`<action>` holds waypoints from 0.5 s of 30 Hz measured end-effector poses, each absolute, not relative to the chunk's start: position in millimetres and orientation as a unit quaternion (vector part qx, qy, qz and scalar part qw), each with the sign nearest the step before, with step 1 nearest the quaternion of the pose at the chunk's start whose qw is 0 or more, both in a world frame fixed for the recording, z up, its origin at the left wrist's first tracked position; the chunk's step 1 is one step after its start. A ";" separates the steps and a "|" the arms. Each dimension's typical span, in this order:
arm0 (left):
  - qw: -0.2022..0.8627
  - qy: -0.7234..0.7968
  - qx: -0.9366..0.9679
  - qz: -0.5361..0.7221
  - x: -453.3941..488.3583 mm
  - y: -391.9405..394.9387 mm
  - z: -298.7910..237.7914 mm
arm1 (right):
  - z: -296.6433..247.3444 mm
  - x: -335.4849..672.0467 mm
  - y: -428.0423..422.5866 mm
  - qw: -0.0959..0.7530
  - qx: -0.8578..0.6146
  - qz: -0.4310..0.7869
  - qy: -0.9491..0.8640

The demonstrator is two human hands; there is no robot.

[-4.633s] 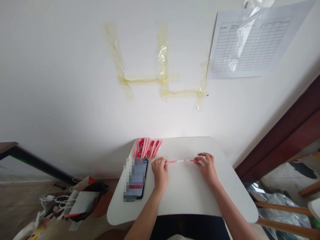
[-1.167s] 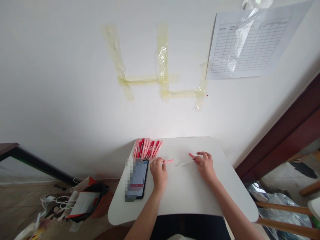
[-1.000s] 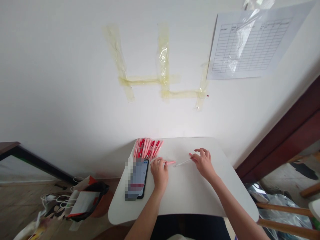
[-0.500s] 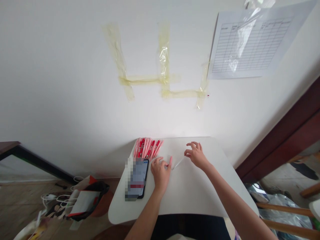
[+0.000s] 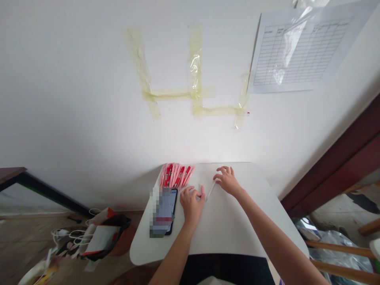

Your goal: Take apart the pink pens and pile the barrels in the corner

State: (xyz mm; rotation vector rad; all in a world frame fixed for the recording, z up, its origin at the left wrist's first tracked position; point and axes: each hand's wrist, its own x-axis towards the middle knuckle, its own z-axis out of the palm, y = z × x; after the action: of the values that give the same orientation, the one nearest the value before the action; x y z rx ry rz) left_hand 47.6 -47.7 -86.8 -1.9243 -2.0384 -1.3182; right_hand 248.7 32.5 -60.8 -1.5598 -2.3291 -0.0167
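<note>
My left hand (image 5: 191,201) rests on the white table (image 5: 225,225) with its fingers curled round a short pink pen part (image 5: 202,192) that sticks up by the thumb. My right hand (image 5: 226,181) is further back, fingers bent, its fingertips on the far end of a thin white pen refill (image 5: 210,191) that slants down toward my left hand. A row of several pink and red pens (image 5: 175,175) lies at the table's back left edge, just behind my left hand.
A black phone (image 5: 164,211) lies left of my left hand. The white wall close behind carries yellowed tape strips (image 5: 194,93) and a printed grid sheet (image 5: 299,49). Bags and cables (image 5: 92,239) lie on the floor left; dark wooden furniture (image 5: 335,166) stands right.
The pen has been pulled apart into a pink piece and a white refill. My right hand has slid left and toward the wall with the refill's end; my left hand stayed in place.
</note>
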 end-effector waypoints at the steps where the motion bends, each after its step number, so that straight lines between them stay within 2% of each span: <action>1: 0.020 -0.658 -0.621 -0.426 47.8 -47.9 -86.3 | -62.4 248.3 29.8 0.175 -0.552 -0.016 -0.815; 7: -0.017 -0.650 -0.638 -0.413 48.2 -51.4 -80.7 | -73.2 240.7 4.1 0.217 -0.583 -0.049 -0.782; 15: -0.047 -0.621 -0.685 -0.378 50.7 -56.2 -78.4 | -69.9 222.2 -19.8 0.244 -0.612 -0.033 -0.752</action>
State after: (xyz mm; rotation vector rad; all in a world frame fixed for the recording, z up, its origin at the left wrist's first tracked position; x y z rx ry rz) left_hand 50.7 -56.2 -78.4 -2.2182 -2.0126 -1.2259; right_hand 222.2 -19.8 -69.9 -1.6704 -2.0526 -0.0910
